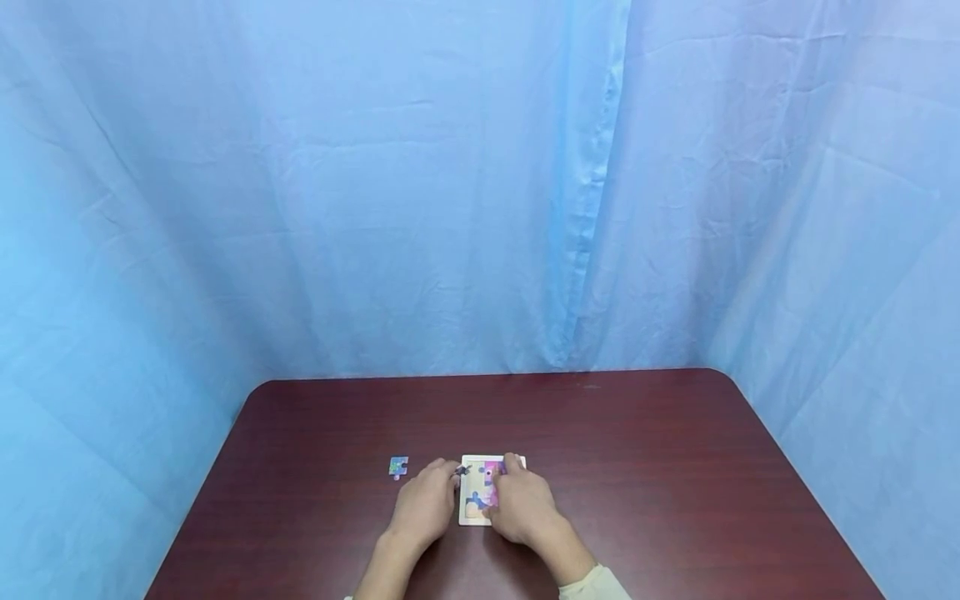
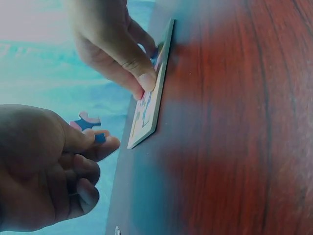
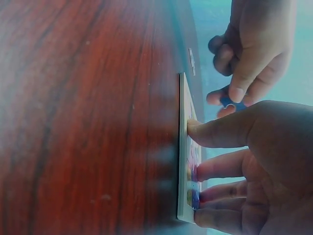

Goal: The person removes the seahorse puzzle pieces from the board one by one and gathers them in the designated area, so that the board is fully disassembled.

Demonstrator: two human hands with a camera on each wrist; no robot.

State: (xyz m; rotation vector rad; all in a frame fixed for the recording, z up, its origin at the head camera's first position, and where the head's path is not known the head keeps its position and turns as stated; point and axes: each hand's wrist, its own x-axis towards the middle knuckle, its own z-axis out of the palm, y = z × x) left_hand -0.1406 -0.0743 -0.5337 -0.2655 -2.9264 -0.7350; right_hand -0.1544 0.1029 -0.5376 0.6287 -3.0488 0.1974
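Between the thumb and fingertips of my left hand (image 1: 425,504) a jigsaw piece (image 2: 87,122), blue and pink, is pinched just left of the puzzle frame. The puzzle frame (image 1: 476,522) is a thin board with a pale border, lying flat on the table. Pink and blue pieces (image 1: 490,472) fill part of it, while bare tan base shows at its left. My right hand (image 1: 522,502) rests its thumb and fairly straight fingertips on the board and its pieces, covering much of the right side. In the right wrist view, the held piece (image 3: 230,102) is partly hidden by fingers.
A loose jigsaw piece (image 1: 398,467), blue and green, lies on the table left of my left hand. The dark red-brown wooden table (image 1: 637,467) has rounded far corners. Light blue curtains (image 1: 375,208) hang behind it and along both sides.
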